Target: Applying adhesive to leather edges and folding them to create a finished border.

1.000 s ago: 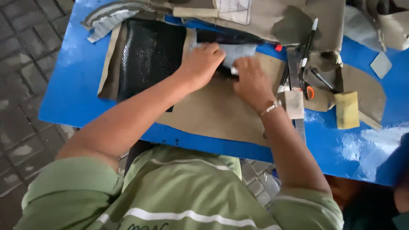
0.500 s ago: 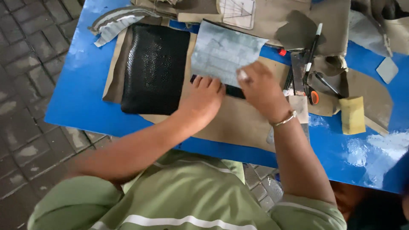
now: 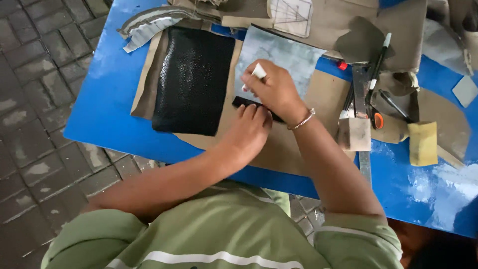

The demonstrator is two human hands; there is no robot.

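Right hand (image 3: 274, 89) pinches white marker (image 3: 258, 71) over grey sheet (image 3: 284, 55) (thin, floppy, likely slides), left hand (image 3: 246, 132) flat, ungripping, pinning black strip (image 3: 244, 102).

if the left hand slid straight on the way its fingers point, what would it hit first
The left hand lies flat, fingers pointing up the table. Almost at once they would meet the narrow black strip at their tips, with the right hand and the pale grey sheet just past it. Depth is hard to judge.
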